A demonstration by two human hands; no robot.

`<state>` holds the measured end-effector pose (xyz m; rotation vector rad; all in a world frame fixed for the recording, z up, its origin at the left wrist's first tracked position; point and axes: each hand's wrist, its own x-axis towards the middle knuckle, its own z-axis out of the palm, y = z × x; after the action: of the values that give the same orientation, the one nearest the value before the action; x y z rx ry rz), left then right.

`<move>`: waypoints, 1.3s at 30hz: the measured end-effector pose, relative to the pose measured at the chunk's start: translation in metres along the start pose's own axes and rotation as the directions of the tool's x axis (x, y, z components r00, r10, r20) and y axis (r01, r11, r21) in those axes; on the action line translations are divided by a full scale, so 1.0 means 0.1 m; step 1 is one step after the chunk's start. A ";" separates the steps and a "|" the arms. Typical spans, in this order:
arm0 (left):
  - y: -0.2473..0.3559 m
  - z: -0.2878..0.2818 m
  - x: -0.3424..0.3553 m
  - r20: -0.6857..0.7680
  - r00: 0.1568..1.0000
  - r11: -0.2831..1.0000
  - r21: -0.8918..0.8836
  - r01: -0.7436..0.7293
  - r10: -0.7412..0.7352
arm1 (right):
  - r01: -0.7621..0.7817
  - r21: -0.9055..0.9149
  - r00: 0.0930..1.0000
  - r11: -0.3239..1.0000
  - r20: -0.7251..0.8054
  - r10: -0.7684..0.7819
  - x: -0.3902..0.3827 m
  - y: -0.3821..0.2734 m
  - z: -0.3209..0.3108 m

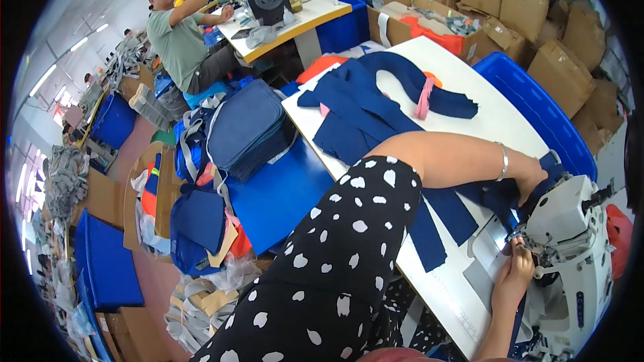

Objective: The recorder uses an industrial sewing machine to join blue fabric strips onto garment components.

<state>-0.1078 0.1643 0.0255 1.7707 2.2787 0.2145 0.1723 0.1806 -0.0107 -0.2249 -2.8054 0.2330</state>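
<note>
My left hand (533, 177), with a silver bracelet at the wrist, reaches across the white sewing table (473, 295) and is closed on navy fabric (493, 194) just behind the machine head. My right hand (518, 268) is beside the needle area of the white industrial sewing machine (560, 211), its fingers pressed together at the metal presser foot (515, 233); what they hold is hidden. Navy cut pieces (362, 107) lie loosely across the table under and beyond my left arm, with a narrow pink strip (424, 97) among them.
A blue plastic bin (550, 117) stands behind the table, near stacked cardboard boxes (560, 77). Stacked navy panels (248, 127) and open boxes (161, 194) of fabric sit to the left. A co-worker (181, 40) is seated at another sewing machine (265, 3) at upper left.
</note>
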 end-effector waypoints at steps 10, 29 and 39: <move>-0.51 -0.50 -0.48 -0.632 0.754 0.982 -0.160 0.097 -0.178 | 0.091 0.014 0.993 0.996 -0.078 -0.090 -0.03 -0.02 0.04; 0.09 -0.38 0.04 -0.498 0.865 0.983 -0.177 -0.042 -0.052 | -0.053 -0.096 0.997 0.994 -0.066 0.046 -0.11 0.02 -0.02; 0.08 -0.66 0.67 -0.548 0.791 0.951 -0.274 0.139 -0.274 | -0.048 -0.033 0.982 0.998 -0.184 0.041 -0.19 0.15 -0.01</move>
<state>-0.1345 0.2337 0.0841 1.4528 2.6895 1.0575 0.1920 0.1919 -0.0180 -0.3022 -2.6256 0.1620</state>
